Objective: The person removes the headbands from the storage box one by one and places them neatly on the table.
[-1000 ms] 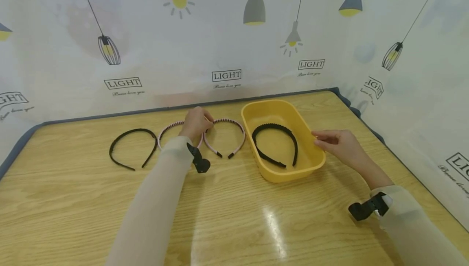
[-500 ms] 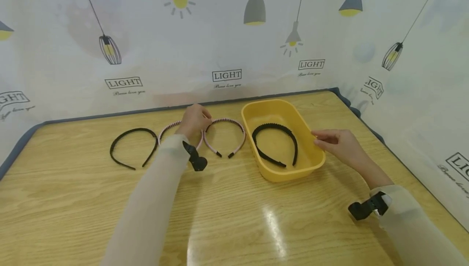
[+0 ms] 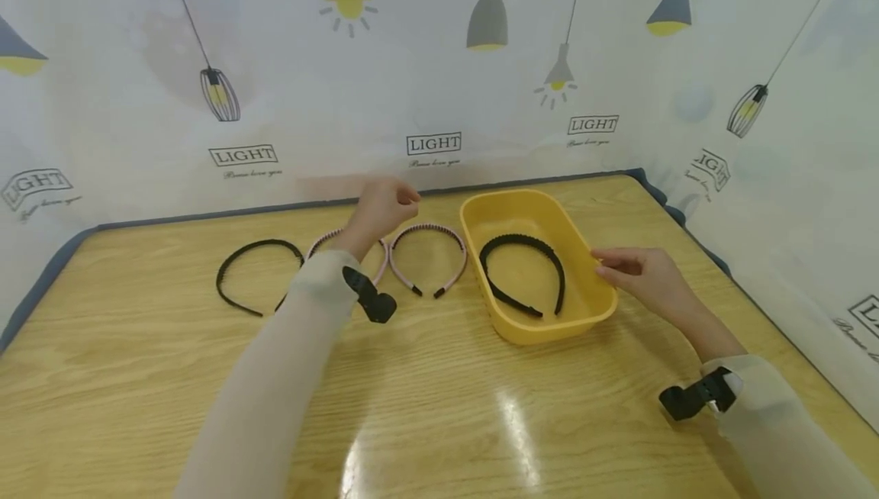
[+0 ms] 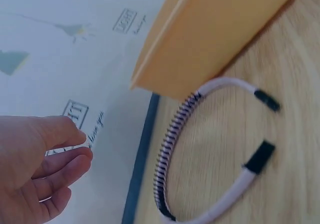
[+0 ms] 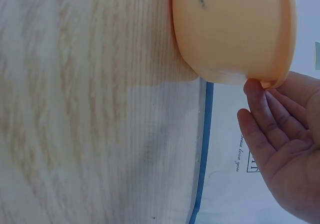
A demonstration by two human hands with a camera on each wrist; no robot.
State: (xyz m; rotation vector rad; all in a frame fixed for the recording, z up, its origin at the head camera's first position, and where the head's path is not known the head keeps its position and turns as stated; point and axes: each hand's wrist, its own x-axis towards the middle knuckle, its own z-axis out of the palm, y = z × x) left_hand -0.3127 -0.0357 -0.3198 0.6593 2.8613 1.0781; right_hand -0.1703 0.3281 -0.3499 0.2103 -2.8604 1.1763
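My left hand [image 3: 381, 210] is raised over the gap between two pink ridged headbands, the left one [image 3: 326, 237] partly behind my forearm and the right one [image 3: 429, 226] in full view. In the left wrist view that hand [image 4: 42, 169] has loosely bent fingers with nothing in them, and a pink headband [image 4: 167, 159] lies apart from it. With thumb and fingers, my right hand [image 3: 648, 279] pinches the right rim of a yellow basket [image 3: 532, 333], which holds a black headband [image 3: 516, 239]. The right wrist view shows the fingertips [image 5: 254, 86] at the basket's rim [image 5: 287, 39].
Another black headband [image 3: 264, 243] lies on the wooden table [image 3: 426, 407] at the left, its right end partly hidden by my sleeve. A lamp-patterned cloth [image 3: 343, 102] stands behind and to the right, with a dark blue border at the table's edge.
My left hand has risen away from the pink headbands, slightly to the right, with nothing in it. The right hand stays at the basket's rim. The head view has shifted a little.
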